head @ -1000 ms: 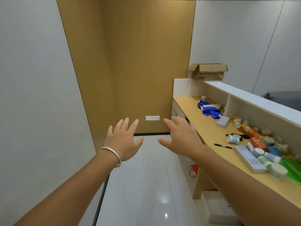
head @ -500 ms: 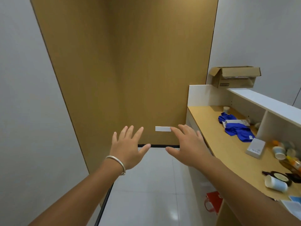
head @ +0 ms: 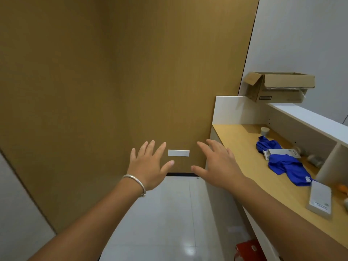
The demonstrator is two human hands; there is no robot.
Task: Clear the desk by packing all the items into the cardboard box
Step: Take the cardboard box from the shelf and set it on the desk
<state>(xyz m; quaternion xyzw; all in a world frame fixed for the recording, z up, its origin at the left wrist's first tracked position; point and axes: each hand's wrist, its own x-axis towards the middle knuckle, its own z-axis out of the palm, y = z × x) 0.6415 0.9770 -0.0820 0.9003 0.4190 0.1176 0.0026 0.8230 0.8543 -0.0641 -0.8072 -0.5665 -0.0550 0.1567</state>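
An open cardboard box (head: 278,89) sits high on the white upper ledge at the far right. Below it the wooden desk (head: 243,146) carries a crumpled blue cloth (head: 288,166), a white carton (head: 282,153) lying on the cloth, a small white cup (head: 265,131) and a flat white box (head: 320,200). My left hand (head: 148,166), with a silver bangle on the wrist, and my right hand (head: 218,164) are stretched out in front of me over the floor, fingers spread, holding nothing. Both are left of the desk and well below the cardboard box.
A tall wood-panelled wall (head: 113,81) with a small white plate (head: 178,153) fills the view ahead. White tiled floor (head: 169,213) lies below my arms. A red object (head: 248,250) sits on the floor under the desk. A white divider (head: 327,164) stands on the desk at right.
The view has moved forward and swung left: the wood wall is closer, the cardboard box looks larger, and the cluttered right end of the desk has slid out of view. Both hands stay spread.
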